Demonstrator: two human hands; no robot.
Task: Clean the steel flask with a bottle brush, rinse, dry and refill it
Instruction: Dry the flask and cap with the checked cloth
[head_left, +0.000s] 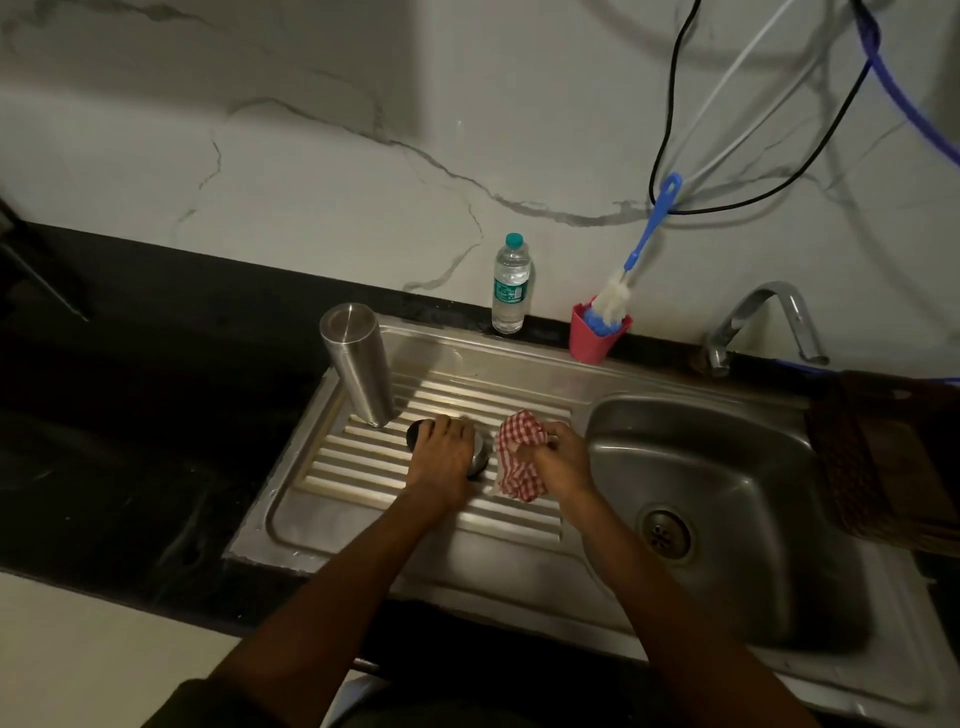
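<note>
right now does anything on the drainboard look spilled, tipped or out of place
Nothing looks spilled. The steel flask stands mouth-down on the drainboard, apparently draining. Its cap lies under the left hand, and the right hand grips the checked cloth.

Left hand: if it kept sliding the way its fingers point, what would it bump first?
Probably the steel flask, standing upside down on the drainboard just beyond the left hand, which grips the flask's cap. Depth is hard to judge, so it might slip past.

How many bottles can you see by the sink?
2. The tall steel flask stands upside down on the ribbed steel draining board. The clear plastic water bottle with a green cap stands by the wall, behind the board. None seems hidden.
</note>
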